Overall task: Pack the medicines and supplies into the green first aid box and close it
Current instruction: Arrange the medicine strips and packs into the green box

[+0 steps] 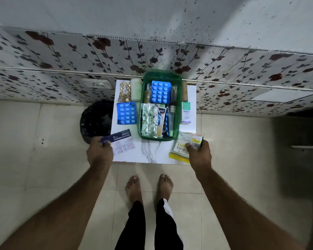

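The green first aid box stands open in the middle of a small white table, holding a blue blister pack, a silver foil strip and several other items. My left hand grips a dark blue and white dressing packet at the table's front left. My right hand holds an orange and white medicine carton at the front right, just off the box's near corner. Under it lies a yellow box.
Left of the green box lie a second blue blister pack, a gold tablet strip and a pale roll. A white-and-teal Optibex carton stands on its right. A black bag sits on the floor at left. A flowered wall is behind.
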